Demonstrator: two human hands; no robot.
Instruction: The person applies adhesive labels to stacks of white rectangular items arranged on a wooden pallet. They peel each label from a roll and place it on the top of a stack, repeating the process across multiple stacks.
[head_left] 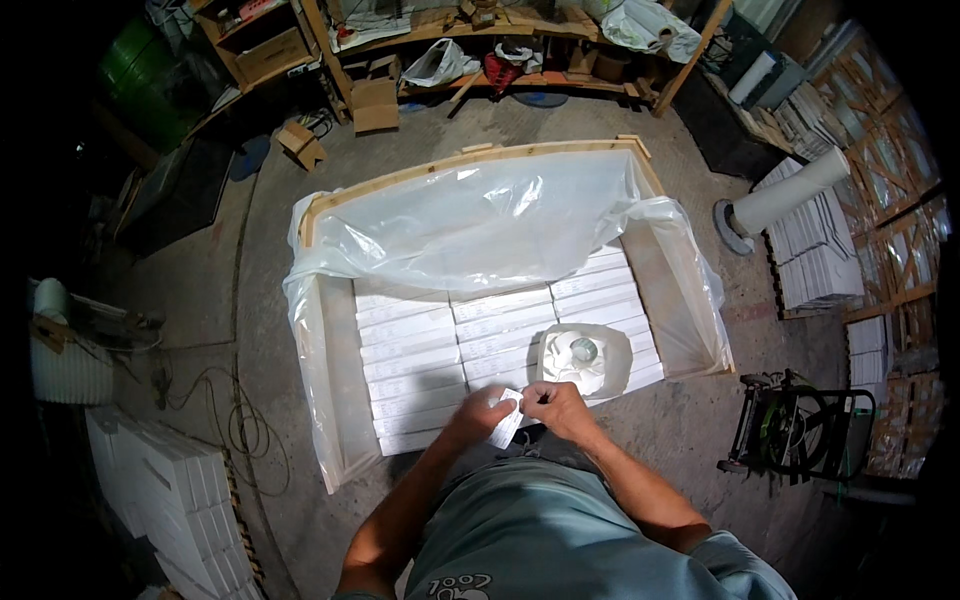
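My left hand (478,417) is closed on a small white paper label (508,428) with print on it, held in front of my waist. My right hand (560,408) is pinched close to the label's upper edge; what sits between its fingertips is too small to make out. Just beyond my right hand, an open off-white tub (625,360) holds crumpled white paper and a round, greenish roll (584,350). The tub rests on rows of flat white boxes (500,340) packed in a large wooden crate (400,170) lined with clear plastic sheeting (430,235).
Stacks of white boxes stand at left (190,480) and right (815,240). A folded black hand cart (800,425) lies at right, near a white roll on a stand (790,195). A cable (250,430) coils on the floor at left. Wooden shelving (540,75) runs along the back.
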